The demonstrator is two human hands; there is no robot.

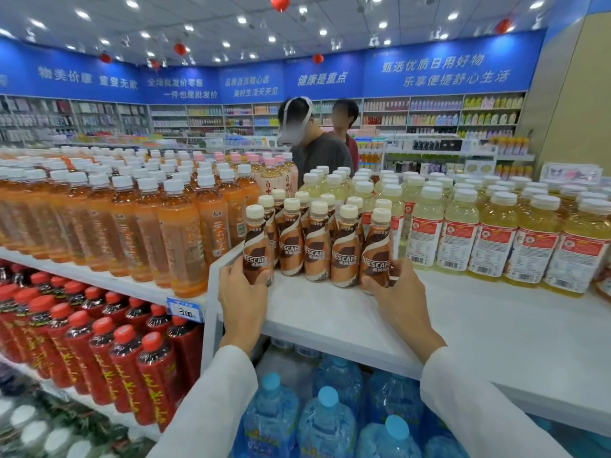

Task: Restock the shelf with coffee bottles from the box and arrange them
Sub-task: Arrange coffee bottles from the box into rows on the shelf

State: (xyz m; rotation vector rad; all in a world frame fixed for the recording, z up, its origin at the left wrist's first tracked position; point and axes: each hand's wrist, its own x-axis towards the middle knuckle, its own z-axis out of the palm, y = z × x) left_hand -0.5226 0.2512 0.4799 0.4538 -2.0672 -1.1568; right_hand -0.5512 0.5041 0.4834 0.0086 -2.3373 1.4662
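Several brown Nescafe coffee bottles [317, 246] with cream caps stand in rows on the white top shelf [463, 325]. My left hand [243, 292] grips the lower body of the leftmost front coffee bottle [258, 249] at the shelf's left corner. My right hand [396, 289] grips the base of the rightmost front coffee bottle [377, 249]. Both bottles stand upright on the shelf. No box is in view.
Orange drink bottles [172, 233] crowd the shelf to the left, pale yellow drink bottles [489, 239] the right. Red-capped bottles [99, 352] and blue water bottles [327, 421] fill lower shelves. Two people [317, 150] stand behind the display. A price tag [183, 310] hangs on the left shelf edge.
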